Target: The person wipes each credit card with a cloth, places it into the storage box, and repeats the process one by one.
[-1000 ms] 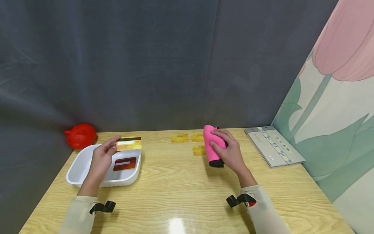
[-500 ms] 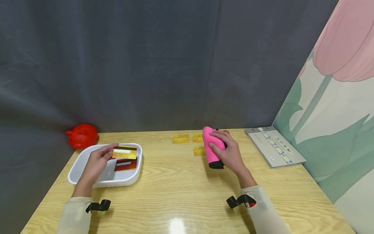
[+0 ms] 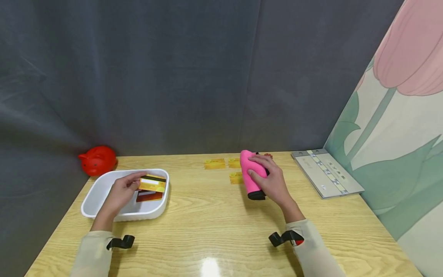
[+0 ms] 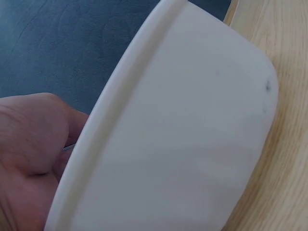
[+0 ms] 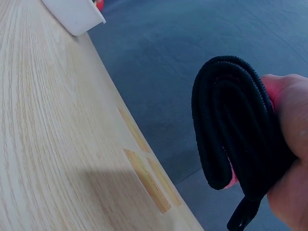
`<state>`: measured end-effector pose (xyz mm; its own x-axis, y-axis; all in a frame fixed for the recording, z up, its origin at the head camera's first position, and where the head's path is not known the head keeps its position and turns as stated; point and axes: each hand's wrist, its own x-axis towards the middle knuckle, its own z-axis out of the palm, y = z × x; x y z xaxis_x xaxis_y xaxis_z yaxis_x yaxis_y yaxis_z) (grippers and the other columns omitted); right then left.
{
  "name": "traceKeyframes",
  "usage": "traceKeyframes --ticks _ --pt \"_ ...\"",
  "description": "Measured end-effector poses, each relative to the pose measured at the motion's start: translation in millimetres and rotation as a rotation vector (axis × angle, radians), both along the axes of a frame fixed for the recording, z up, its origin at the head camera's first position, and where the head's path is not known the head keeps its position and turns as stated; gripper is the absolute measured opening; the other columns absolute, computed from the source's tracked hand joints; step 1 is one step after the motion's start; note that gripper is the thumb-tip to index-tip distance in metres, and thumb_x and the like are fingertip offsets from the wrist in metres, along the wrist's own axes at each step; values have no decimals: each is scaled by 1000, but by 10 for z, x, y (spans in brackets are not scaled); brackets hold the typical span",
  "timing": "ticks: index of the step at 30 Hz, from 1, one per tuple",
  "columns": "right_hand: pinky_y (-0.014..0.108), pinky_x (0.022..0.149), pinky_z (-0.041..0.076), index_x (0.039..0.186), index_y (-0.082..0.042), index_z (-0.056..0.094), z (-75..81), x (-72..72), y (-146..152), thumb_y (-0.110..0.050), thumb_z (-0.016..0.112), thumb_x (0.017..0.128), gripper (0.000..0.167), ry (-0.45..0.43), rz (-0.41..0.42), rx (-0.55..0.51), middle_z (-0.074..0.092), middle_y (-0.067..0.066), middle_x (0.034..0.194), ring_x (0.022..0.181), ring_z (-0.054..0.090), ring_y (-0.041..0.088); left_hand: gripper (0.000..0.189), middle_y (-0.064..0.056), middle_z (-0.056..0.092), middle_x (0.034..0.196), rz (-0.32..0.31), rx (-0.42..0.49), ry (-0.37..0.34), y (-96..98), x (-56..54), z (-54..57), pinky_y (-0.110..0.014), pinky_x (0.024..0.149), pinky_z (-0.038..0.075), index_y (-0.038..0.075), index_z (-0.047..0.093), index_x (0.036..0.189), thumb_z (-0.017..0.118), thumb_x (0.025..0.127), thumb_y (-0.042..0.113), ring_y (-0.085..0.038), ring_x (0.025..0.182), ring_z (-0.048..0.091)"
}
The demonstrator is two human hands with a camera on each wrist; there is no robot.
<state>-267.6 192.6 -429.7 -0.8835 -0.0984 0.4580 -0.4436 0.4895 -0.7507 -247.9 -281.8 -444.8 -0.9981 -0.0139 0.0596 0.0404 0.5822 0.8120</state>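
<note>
In the head view my left hand (image 3: 121, 192) pinches a yellow bank card (image 3: 152, 183) with a black stripe between thumb and fingers, over the white plastic basin (image 3: 90, 204). Below it in the basin lies a dark red card (image 3: 149, 196), partly covered by the yellow one. The basin's outer wall (image 4: 183, 130) hides most of the fingers in the left wrist view. My right hand (image 3: 272, 179) grips a rolled pink towel (image 3: 252, 171). Its black edging (image 5: 231, 120) and a small hanging loop show in the right wrist view, above the table.
Several yellow cards lie flat at the table's back, including one at the left (image 3: 214, 164) and one nearer the towel (image 3: 236, 178). A red piggy bank (image 3: 98, 161) stands behind the basin. A grey calendar (image 3: 327, 173) lies at the right by the wall.
My left hand has brought the yellow card down into the basin's outline, over the red card, then shifted slightly right. The right hand with the towel has barely moved.
</note>
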Motion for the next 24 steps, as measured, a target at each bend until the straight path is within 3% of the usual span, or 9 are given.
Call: traceKeyframes --ticks 5,7,11,19,24 --pt "55 104 52 132 -15 70 -5 6 -10 -15 79 92 41 -19 7 -1 60 11 144 129 57 32 41 -27 66 133 27 77 -12 -19 -3 -18 -5 83 49 4 57 146 54 106 9 13 93 58" --pt "54 104 52 131 -15 70 -5 4 -12 -14 79 91 41 -20 6 0 60 10 144 129 57 32 41 -26 67 133 35 95 -19 -27 0 -19 -4 83 49 4 57 146 56 105 10 15 93 59" --pt "48 103 53 131 -15 70 -6 -1 -10 -14 79 91 41 -17 1 4 61 10 143 129 58 30 43 -24 69 131 46 106 -31 -30 3 -18 -3 83 48 4 58 145 61 103 10 16 92 60" --pt "18 96 48 129 -15 71 -11 -17 19 -13 80 90 40 13 13 -18 63 8 142 128 59 24 41 -12 75 119 88 98 -44 -25 -3 -15 -5 81 50 3 62 141 66 100 9 11 91 61" --pt "16 97 46 129 -15 71 -11 -34 38 -13 80 90 40 3 5 -22 62 8 143 130 57 24 38 -11 75 115 104 82 -25 -19 -11 -9 -5 79 50 2 65 136 68 99 7 11 88 60"
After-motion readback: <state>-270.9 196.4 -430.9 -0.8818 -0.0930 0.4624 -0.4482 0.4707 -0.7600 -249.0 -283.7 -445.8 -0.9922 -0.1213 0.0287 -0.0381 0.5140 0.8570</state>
